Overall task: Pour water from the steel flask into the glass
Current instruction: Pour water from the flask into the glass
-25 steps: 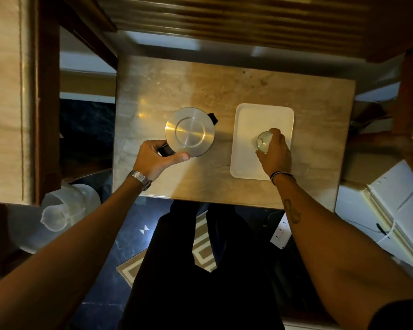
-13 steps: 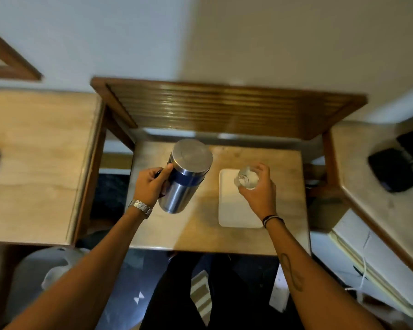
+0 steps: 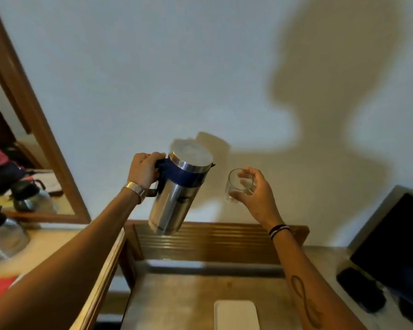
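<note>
The steel flask (image 3: pixel 177 194), shiny with a dark blue band and a flat steel lid, hangs in the air in front of the wall, its top leaning to the right toward the glass. My left hand (image 3: pixel 144 170) grips its dark handle. To its right, my right hand (image 3: pixel 253 189) holds a clear, empty-looking glass (image 3: pixel 239 184) upright at about the height of the flask's blue band. A small gap separates flask and glass. No water is visible between them.
Below lies a marble-topped table (image 3: pixel 188 303) with a white rectangular tray (image 3: pixel 235 314) and a slatted wooden back rail (image 3: pixel 212 241). On the left stand a counter with a steel kettle (image 3: pixel 3 236) and a framed mirror (image 3: pixel 22 163). A black screen (image 3: pixel 396 244) is at the right.
Both hands have risen from the table, carrying the flask and glass up in front of the wall. The view has tilted upward, and the tray now lies far below.
</note>
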A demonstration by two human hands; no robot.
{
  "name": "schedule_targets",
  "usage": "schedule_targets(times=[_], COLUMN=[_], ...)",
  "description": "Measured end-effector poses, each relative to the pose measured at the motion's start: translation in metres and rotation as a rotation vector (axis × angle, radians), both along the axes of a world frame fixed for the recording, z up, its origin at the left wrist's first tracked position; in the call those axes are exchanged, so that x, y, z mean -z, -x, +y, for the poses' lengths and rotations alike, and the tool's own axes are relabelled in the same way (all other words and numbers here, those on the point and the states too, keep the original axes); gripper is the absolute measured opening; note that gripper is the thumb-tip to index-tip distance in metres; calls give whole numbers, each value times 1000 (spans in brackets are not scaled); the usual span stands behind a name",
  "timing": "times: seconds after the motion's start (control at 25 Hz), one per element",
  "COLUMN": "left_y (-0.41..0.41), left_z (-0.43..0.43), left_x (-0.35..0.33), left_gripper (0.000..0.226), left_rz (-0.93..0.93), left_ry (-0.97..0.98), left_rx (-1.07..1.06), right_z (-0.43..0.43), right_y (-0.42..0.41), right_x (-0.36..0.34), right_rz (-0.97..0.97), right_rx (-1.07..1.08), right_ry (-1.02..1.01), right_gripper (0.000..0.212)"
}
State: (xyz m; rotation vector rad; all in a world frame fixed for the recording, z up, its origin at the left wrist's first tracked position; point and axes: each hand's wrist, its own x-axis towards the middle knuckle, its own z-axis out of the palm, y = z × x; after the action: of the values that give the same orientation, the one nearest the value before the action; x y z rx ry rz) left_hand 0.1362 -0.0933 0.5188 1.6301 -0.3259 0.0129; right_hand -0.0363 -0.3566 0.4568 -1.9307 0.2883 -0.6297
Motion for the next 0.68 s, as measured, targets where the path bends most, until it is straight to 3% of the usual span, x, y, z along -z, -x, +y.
schedule_targets(times=[0.12, 0.28, 0.4, 0.68], left_y=[-7, -7, 2, 24], left_z=[-4, -19, -29, -68], left_x=[-102, -202, -251, -315], left_gripper=[31, 25, 27, 46], left_rz=[-130, -399, -435, -706], left_ry=[-33, -320, -301, -686], left_rx=[38, 89, 112, 178], right_z=[3, 16, 20, 30], right_y=[-3, 1, 7, 19], right_x=[-71, -133, -164, -179], right_rz=[-107, -215, -261, -306], right_rx=[-29, -43, -43, -15], right_ry=[1, -68, -95, -115], right_gripper=[75, 69, 66, 75])
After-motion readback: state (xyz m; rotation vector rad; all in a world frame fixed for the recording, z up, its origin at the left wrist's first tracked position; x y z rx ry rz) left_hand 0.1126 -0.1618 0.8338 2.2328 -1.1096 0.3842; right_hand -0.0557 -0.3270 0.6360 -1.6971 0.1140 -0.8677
